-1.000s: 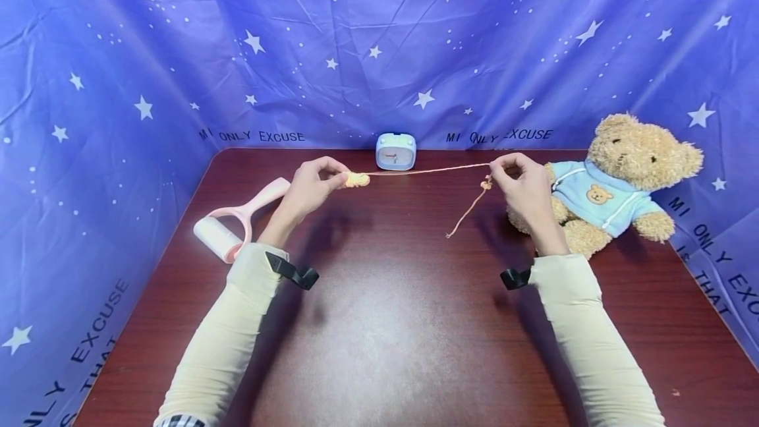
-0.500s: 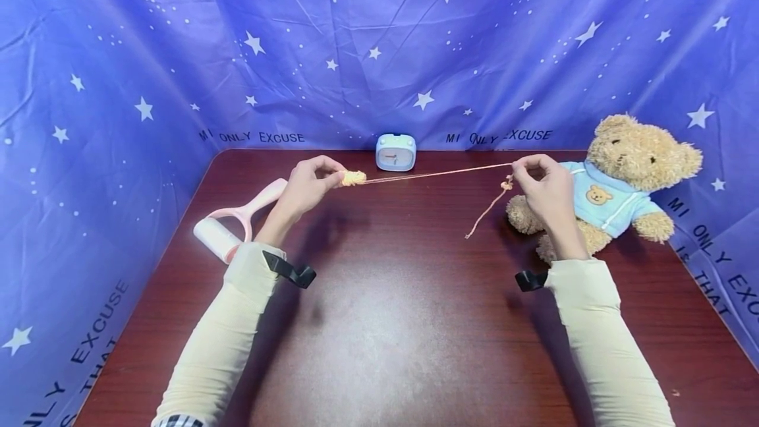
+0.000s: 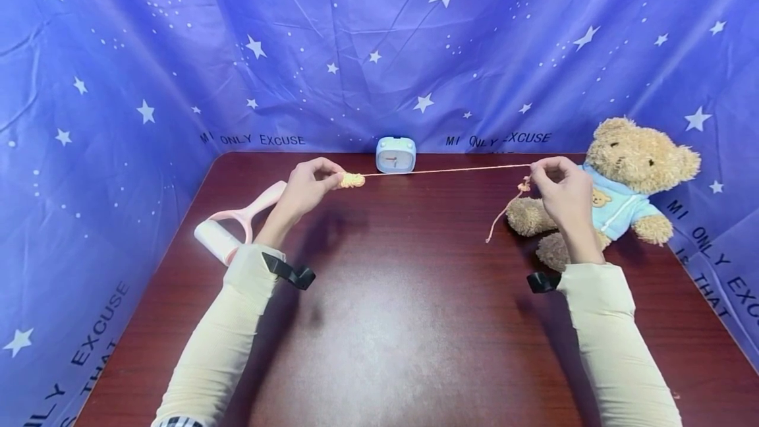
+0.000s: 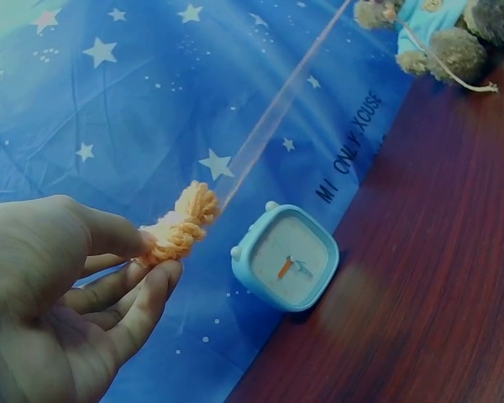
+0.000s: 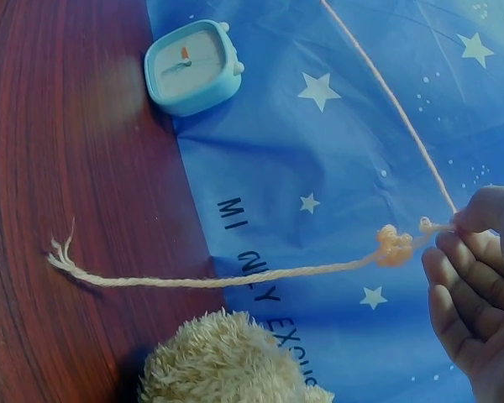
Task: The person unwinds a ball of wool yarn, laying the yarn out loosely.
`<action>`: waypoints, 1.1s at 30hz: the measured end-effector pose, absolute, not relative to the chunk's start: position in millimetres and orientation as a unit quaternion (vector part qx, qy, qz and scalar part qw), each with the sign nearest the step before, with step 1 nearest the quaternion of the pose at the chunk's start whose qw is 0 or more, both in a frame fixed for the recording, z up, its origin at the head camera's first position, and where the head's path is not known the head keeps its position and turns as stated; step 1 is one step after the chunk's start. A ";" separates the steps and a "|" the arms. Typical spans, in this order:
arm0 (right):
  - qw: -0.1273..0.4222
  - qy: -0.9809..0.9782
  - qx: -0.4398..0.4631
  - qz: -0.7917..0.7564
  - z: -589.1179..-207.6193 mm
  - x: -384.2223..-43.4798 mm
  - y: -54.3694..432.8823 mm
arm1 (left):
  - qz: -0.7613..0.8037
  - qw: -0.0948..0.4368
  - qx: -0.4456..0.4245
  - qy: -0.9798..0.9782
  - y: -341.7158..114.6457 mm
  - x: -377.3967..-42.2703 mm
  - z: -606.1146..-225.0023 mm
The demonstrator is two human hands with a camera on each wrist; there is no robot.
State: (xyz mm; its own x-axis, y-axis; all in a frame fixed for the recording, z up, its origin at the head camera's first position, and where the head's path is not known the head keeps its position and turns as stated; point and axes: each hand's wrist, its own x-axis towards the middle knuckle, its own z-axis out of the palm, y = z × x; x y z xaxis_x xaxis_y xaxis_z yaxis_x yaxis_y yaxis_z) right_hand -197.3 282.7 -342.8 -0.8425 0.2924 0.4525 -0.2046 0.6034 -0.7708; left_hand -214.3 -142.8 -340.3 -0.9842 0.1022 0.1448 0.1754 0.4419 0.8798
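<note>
My left hand pinches a small yellow-orange bundle of yarn between thumb and fingertips, raised above the table's back left. From the bundle a single strand of yarn stretches nearly straight across to my right hand. There the thumb and a fingertip pinch the strand, as the right wrist view shows. Below that pinch hangs a loose tail with a knotted clump near the fingers and a frayed end. In the head view the right hand overlaps the teddy bear.
A light blue alarm clock stands at the table's back edge, behind the strand. Left of my left hand lies a pink-handled lint roller. The dark red wooden table meets a blue star-patterned curtain behind and at both sides.
My right hand has moved to the right, in front of the bear, and the strand between the hands has grown longer. The left hand has barely shifted and keeps its hold on the bundle.
</note>
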 end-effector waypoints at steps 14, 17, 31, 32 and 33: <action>0.287 -0.850 -0.064 0.438 -339.9 -192.0 300.3 | -0.510 0.039 -0.062 -0.857 -149.5 -212.1 -341.5; 0.288 -0.849 -0.073 0.437 -338.1 -191.2 302.6 | -0.509 0.038 -0.058 -0.858 -151.5 -212.6 -342.1; 0.319 -0.838 -0.098 0.431 -334.8 -191.4 310.9 | -0.524 0.052 -0.016 -0.850 -155.3 -213.2 -339.7; 0.320 -0.838 -0.098 0.431 -334.9 -191.4 311.0 | -0.525 0.051 -0.015 -0.850 -155.4 -213.3 -340.0; 0.321 -0.838 -0.097 0.431 -335.1 -191.3 310.8 | -0.525 0.051 -0.014 -0.850 -155.6 -213.3 -340.3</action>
State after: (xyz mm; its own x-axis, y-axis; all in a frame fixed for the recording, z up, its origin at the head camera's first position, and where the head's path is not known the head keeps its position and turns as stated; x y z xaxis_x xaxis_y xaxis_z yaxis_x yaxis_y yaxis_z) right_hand -191.3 310.8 -335.1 -0.7750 0.4389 0.4547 -0.1148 0.6097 -0.7843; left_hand -213.3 -155.6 -340.3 -0.9945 -0.0288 0.1010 0.0774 0.4487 0.8903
